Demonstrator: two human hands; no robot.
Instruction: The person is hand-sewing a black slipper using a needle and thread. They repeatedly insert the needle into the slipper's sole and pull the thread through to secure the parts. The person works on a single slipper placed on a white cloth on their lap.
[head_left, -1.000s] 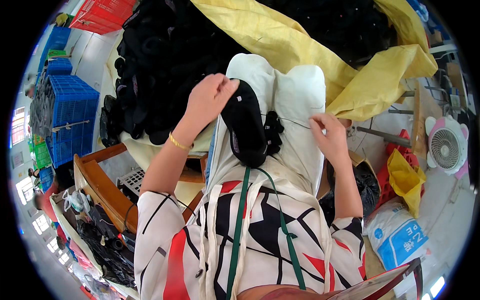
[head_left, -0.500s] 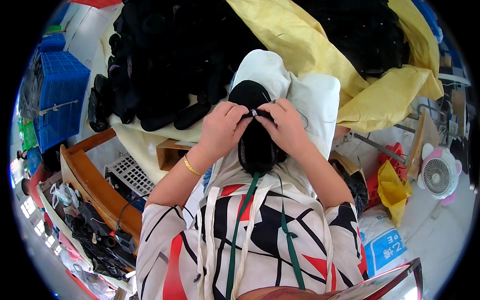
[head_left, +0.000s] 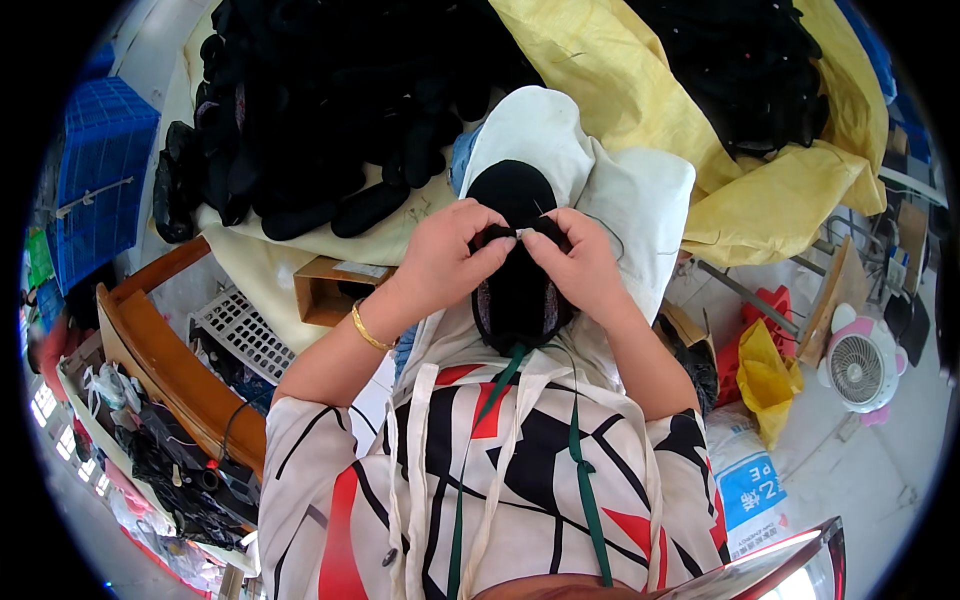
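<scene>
Both hands now meet over the black knitted piece [head_left: 515,280] lying on the lap, on a white cloth [head_left: 640,200] that pads it. A second ago the hands were spread, left hand on the upper edge of the piece and right hand out on the white cloth; half a second ago they had already closed in together. Now left hand [head_left: 450,250] and right hand [head_left: 575,262] pinch the top of the black piece between thumb and fingertips, knuckles almost touching, each closed on a small fold of the knit. A thin pale thread seems to run between the fingertips, too fine to be sure. Judged from this, handling has shifted from spreading and positioning to fine work at one spot on the piece. Gold bangle [head_left: 368,330] on the left wrist. Behind: heap of black knitted items [head_left: 330,110] on yellow sheeting [head_left: 640,90]. Blue crate [head_left: 100,170] at left, small fan [head_left: 858,368] on the floor at right.
</scene>
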